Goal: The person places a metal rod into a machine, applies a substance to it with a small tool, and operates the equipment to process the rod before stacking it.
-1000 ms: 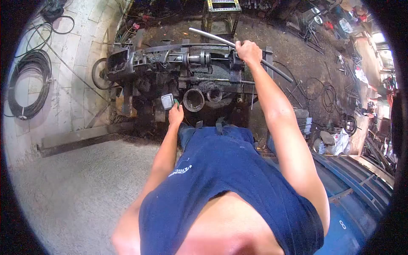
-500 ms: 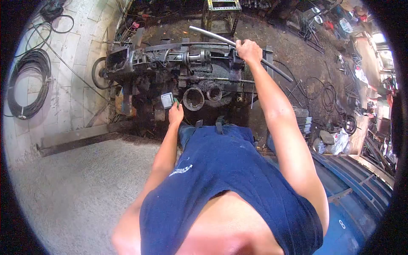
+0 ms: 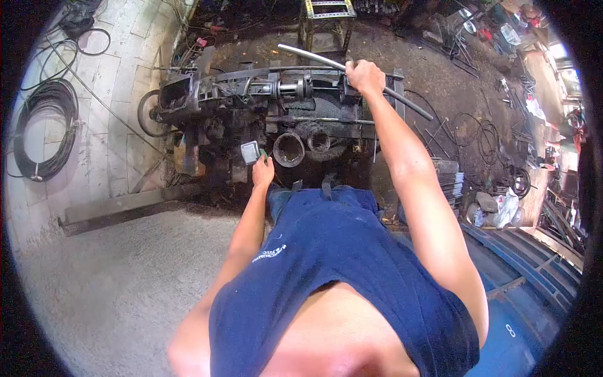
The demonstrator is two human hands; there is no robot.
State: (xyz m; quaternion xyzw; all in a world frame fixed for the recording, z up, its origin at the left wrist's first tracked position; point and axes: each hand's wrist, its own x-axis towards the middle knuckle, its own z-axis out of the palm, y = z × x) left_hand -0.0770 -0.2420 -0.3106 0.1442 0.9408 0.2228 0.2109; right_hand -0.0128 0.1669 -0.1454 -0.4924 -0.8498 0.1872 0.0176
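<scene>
My right hand [image 3: 366, 78] is closed around a long metal rod [image 3: 312, 56], which slants over the machine from upper left to lower right; its left end is bright, its right part darker. Lower left, my left hand [image 3: 263, 171] has its fingers closed at a small green piece [image 3: 265, 155]. Right beside those fingers is a squarish grey part [image 3: 250, 152] with a pale rim; I cannot tell whether it joins the green piece. Under the rod stretches a dark, greasy machine [image 3: 254, 88] with shafts and a round chuck-like part.
Two round containers [image 3: 289, 149] sit at the machine's near side. A wheel [image 3: 149, 113] is at its left end. Coiled cable [image 3: 47, 129] lies left, a metal stand [image 3: 326, 25] is behind, and bundled rods [image 3: 449, 182] and a blue panel [image 3: 502, 314] are at right.
The whole view has shifted slightly. Both hands keep their grips, and the rod stays at nearly the same slant over the machine.
</scene>
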